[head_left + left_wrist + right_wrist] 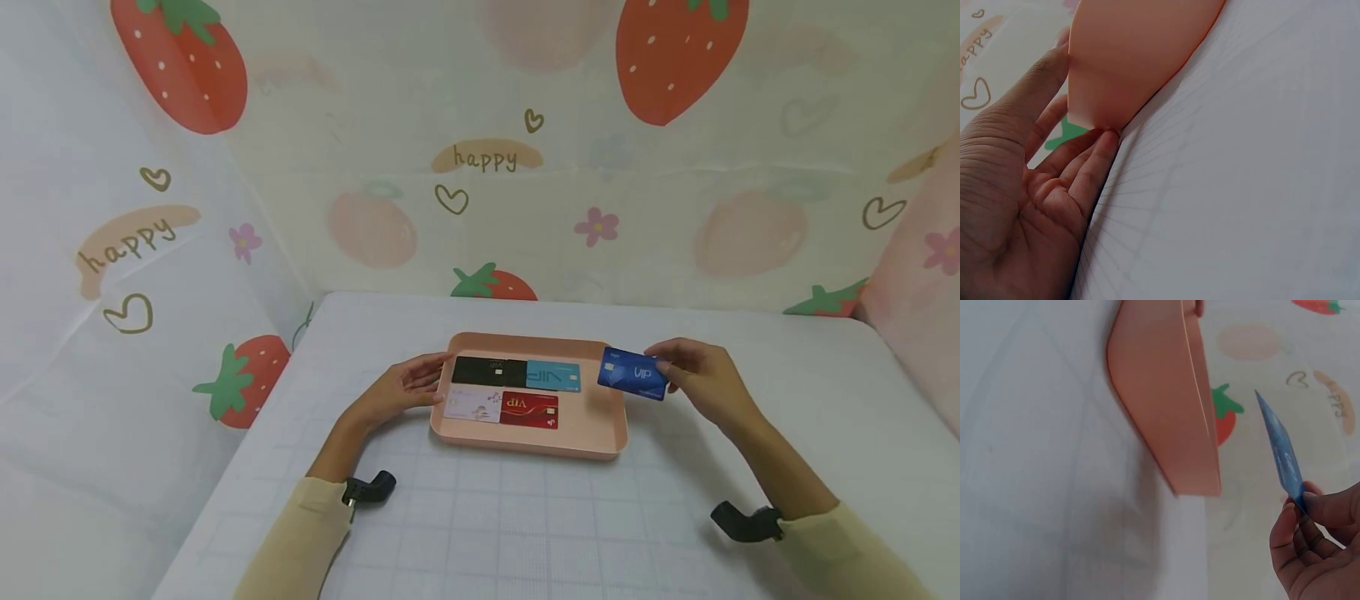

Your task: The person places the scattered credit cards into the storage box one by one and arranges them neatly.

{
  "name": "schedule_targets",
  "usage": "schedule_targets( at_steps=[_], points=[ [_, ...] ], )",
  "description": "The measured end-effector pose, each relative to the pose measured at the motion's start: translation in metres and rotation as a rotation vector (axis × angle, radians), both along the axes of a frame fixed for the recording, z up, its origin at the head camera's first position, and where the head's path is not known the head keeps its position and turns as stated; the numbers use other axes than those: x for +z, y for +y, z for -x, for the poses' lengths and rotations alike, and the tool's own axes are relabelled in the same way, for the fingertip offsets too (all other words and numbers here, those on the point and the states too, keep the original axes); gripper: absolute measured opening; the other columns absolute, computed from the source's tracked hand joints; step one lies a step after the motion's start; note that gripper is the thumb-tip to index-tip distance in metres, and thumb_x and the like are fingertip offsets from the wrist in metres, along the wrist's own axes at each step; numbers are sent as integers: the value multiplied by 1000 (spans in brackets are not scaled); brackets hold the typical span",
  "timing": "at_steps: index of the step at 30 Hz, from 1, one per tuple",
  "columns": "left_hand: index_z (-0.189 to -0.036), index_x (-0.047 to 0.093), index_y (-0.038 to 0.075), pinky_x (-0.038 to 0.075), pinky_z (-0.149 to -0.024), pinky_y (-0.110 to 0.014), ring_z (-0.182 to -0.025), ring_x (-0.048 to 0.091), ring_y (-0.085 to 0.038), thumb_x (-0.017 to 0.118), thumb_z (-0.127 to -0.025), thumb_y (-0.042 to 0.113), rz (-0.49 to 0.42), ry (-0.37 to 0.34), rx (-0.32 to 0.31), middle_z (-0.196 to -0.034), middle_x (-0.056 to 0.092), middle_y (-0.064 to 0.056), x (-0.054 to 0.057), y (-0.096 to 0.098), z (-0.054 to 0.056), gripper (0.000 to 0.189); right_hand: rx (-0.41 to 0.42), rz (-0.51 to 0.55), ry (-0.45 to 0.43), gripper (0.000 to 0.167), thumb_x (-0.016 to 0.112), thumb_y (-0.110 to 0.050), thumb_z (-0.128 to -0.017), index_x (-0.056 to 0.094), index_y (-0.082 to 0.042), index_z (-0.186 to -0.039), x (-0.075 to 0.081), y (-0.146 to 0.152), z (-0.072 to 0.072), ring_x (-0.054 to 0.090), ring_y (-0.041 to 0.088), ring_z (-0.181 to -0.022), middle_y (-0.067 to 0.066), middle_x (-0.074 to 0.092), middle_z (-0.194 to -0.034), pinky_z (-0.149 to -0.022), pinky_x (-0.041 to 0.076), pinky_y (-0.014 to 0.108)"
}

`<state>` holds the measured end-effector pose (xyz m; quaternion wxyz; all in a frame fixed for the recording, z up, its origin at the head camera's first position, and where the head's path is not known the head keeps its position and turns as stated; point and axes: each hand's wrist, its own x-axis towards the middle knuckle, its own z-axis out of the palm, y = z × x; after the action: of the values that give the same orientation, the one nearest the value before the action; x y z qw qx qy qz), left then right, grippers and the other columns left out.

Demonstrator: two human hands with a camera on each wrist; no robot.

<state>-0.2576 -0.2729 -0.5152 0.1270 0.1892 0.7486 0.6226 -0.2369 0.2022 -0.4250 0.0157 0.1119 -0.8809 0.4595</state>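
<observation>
My right hand (701, 379) pinches a blue VIP card (632, 373) between thumb and fingertips, raised at the right end of a shallow pink tray (588, 442). In the right wrist view the blue card (1282, 450) appears nearly edge-on, apart from the tray's wall (1160, 394). My left hand (397, 387) rests its loosely extended fingers and thumb against the tray's left side. Inside lie a black card (480, 370), a light blue card (553, 376), a pale card with a floral print (472, 406) and a red VIP card (529, 410), arranged in two rows.
The tray stands on a table with a white checked cloth (480, 517). Behind and at the sides hangs a sheet (525, 233) printed with strawberries, flowers and hearts. Each wrist carries a small black camera, one at the left cuff (369, 488), one at the right cuff (746, 523).
</observation>
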Motion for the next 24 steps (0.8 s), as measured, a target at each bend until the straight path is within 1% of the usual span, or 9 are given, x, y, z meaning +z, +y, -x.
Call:
schedule_targets(
  at_steps=[4, 8, 14, 19, 24],
  points=[
    [-152, 45, 5, 40, -113, -29, -145, 41, -29, 79, -87, 1, -1, -2, -3, -157, 44, -13, 0, 1, 0, 73, 16, 2, -20, 25, 58, -5, -102, 68, 0, -123, -2, -10, 0, 64, 29, -90, 23, 68, -120, -73, 59, 24],
    [-151, 45, 4, 40, -113, -28, -145, 41, -30, 79, -87, 1, -5, 3, -8, -157, 44, -13, 0, 1, 0, 73, 32, 9, -34, 24, 58, -3, -101, 68, 1, -123, -5, -19, 0, 66, 28, -89, 23, 69, -118, -73, 59, 22],
    [-152, 44, 4, 40, -113, -28, -145, 40, -30, 79, -87, 2, 3, 7, -6, -157, 43, -13, 1, 1, 0, 73, 61, 28, -48, 24, 59, -2, -101, 69, 1, -122, -8, -29, 1, 67, 27, -86, 22, 70, -117, -73, 60, 23],
    [-152, 44, 4, 40, -113, -29, -145, 41, -29, 79, -87, 3, 9, 3, -7, -157, 44, -12, 1, 1, 0, 73, 83, 14, -57, 24, 60, 0, -100, 70, 2, -122, -12, -38, 1, 67, 26, -85, 22, 70, -117, -71, 60, 23],
    [-152, 44, 4, 40, -113, -29, -145, 41, -30, 79, -88, 2, -1, 14, -15, -157, 43, -13, 0, 1, 0, 73, 108, -1, -55, 24, 60, 2, -99, 71, 4, -120, -11, -46, 2, 68, 25, -83, 24, 70, -117, -70, 62, 25]
  ],
)
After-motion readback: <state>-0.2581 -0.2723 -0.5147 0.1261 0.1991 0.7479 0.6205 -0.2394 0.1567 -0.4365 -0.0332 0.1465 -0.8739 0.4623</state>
